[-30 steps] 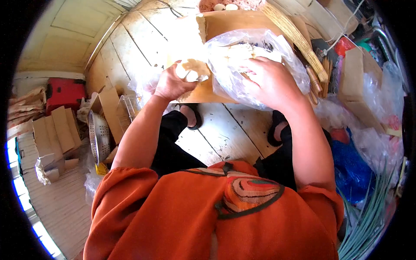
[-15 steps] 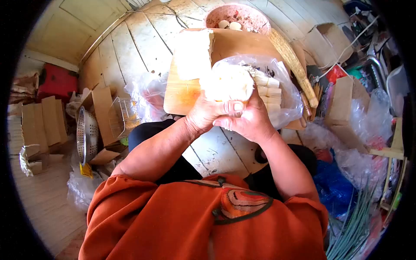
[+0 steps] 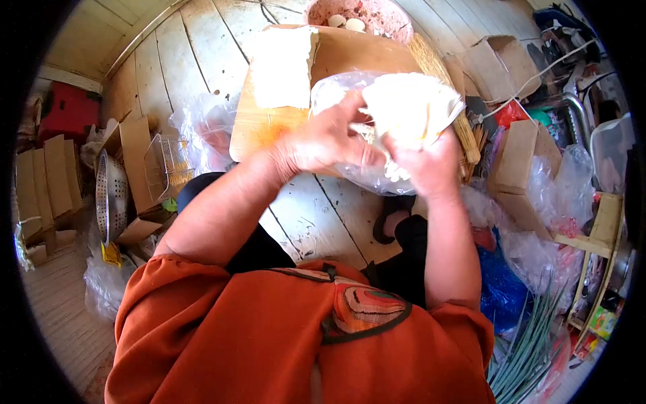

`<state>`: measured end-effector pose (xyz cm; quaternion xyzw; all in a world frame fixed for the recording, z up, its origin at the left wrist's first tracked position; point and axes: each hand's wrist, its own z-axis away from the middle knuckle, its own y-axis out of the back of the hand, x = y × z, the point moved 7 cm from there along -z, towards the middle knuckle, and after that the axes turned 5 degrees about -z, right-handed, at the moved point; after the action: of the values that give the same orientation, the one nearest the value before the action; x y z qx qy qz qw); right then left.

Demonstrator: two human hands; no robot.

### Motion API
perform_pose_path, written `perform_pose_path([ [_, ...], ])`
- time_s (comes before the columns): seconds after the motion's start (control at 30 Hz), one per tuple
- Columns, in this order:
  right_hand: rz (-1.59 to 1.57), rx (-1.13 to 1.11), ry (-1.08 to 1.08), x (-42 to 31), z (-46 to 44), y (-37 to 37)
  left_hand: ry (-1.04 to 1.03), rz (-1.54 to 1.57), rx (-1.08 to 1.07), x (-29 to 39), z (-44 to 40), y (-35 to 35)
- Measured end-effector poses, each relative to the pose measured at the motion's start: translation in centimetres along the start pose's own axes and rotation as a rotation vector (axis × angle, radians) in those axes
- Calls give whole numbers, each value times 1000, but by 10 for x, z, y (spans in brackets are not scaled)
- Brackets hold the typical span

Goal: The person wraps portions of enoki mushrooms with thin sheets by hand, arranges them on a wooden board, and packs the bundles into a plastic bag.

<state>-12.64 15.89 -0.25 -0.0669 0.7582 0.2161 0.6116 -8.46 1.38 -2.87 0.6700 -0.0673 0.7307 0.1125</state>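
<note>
My right hand grips a white layered bundle from below and tilts it over the clear plastic bag. The bundle looks soft, with folded edges; its exact kind does not show. Beside it, my left hand is slightly blurred, its fingers and thumb apart. Pale shreds hang between the hands, and I cannot tell whether the left fingers touch them. A white sheet lies flat on the left of the wooden board. The pale rolled pieces in the bag are now hidden.
Behind the board stands a pink basin with shell-like pieces inside. A corn-coloured brush lies along the board's right edge. On the left are a metal colander and a wire basket. Cardboard boxes and green stalks fill the right.
Both hands held the bundle together; now the right hand has carried it to the right and tilted it. My left hand has come off and spread its fingers. The camera view has shifted slightly.
</note>
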Motion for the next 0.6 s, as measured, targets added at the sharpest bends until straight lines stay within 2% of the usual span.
perform_pose_path([
  [0.07, -9, -11, -29, -4, -6, 18, 126, -354, 21, 11, 3, 15],
  [0.1, -16, -21, -48, -3, -8, 23, 146, -657, -34, 13, 6, 17],
  [0.13, -18, -18, -51, 2, -10, 26, 147, -658, -38, 2, 9, 18],
  [0.2, 232, -84, -77, 16, -10, 25, -93, -1138, -188, -27, 13, 0],
  [0.23, 363, -133, -79, 13, -9, 21, -111, -1202, -226, -29, 17, -10],
  [0.27, 363, -132, -82, 14, -9, 17, -111, -1201, -228, -30, 18, -15],
  [0.33, 574, -211, -17, 15, -13, 3, 169, -1374, -325, -45, 20, -16],
  [0.4, 622, -230, -72, 26, -18, -3, 117, -1394, -366, -41, 25, -15],
  [0.47, 764, -394, -188, 37, -17, -16, 143, -1403, -449, -47, 30, -11],
  [0.5, 763, -393, -189, 38, -19, -20, 143, -1404, -451, -48, 34, -9],
  [0.57, 904, -565, -213, 49, -17, -36, 41, -1337, -274, -38, 40, 0],
  [0.6, 903, -561, -213, 53, -17, -40, 38, -1340, -275, -37, 42, 2],
])
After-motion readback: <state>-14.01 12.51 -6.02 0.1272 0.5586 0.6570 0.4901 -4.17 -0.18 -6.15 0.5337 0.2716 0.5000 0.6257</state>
